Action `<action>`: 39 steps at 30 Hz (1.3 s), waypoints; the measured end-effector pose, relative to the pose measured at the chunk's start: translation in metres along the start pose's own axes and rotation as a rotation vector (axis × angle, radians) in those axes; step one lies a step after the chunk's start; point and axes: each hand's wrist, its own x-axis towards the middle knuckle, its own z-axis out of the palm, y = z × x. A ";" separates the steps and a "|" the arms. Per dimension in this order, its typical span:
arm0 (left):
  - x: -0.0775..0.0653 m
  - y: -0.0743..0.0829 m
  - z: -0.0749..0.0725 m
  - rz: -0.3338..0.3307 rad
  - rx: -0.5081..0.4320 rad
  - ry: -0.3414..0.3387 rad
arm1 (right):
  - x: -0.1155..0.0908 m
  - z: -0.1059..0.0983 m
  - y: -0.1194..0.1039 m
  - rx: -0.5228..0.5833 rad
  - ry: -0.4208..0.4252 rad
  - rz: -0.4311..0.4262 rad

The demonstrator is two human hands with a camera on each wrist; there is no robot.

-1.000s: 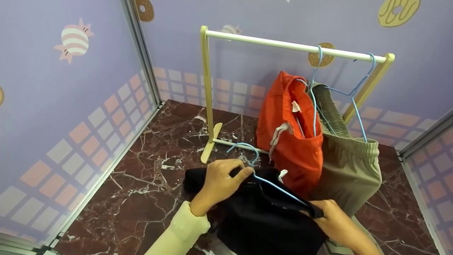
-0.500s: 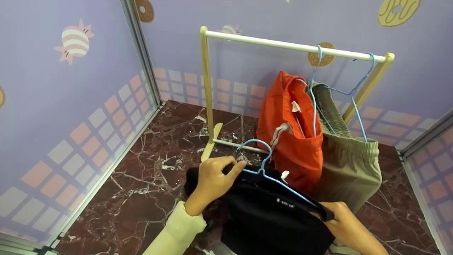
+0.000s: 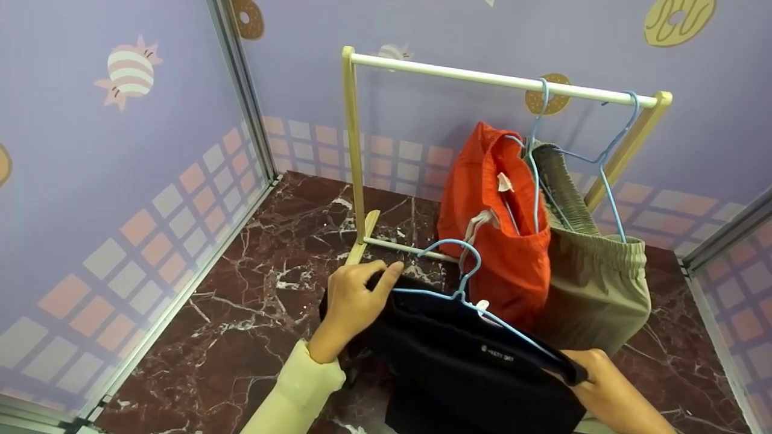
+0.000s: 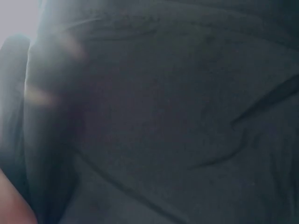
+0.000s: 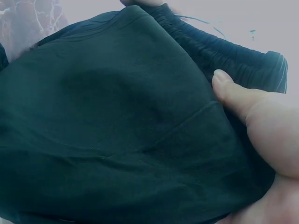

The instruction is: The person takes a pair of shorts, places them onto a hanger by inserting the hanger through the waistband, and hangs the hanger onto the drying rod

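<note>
Black pants (image 3: 482, 386) with a gathered elastic waistband hang between my hands in the head view. A blue hanger (image 3: 463, 283) lies inside the waist opening, its hook sticking up. My left hand (image 3: 353, 301) grips the waistband at its left end, thumb on top. At the right end my right hand (image 3: 609, 386) holds the waistband near the hanger's tip. Black cloth (image 4: 154, 107) fills most of the left wrist view. In the right wrist view, the right thumb (image 5: 233, 91) presses against the cloth beside the gathered waistband.
Behind the black pants stands a rack with a white rail (image 3: 446, 71) and wooden posts. Orange drawstring bottoms (image 3: 512, 277) and khaki elastic-waist bottoms (image 3: 597, 289) hang toward its right end on blue hangers. Patterned purple walls (image 3: 181, 120) enclose the dark marbled floor (image 3: 241, 325).
My left hand has slid left from the hanger's neck along the waistband. The hanger and my right hand have shifted right, with the right hand slightly lower. Printing inside the waistband has come into view.
</note>
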 end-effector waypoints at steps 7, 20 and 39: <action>0.003 0.002 -0.002 0.029 0.042 0.016 | -0.002 -0.005 0.001 -0.049 0.032 -0.069; 0.003 0.002 0.000 0.082 0.066 0.057 | -0.006 -0.007 0.002 -0.041 0.136 -0.069; -0.001 0.003 0.003 -0.006 0.012 0.023 | 0.001 -0.008 -0.027 -0.098 0.096 0.245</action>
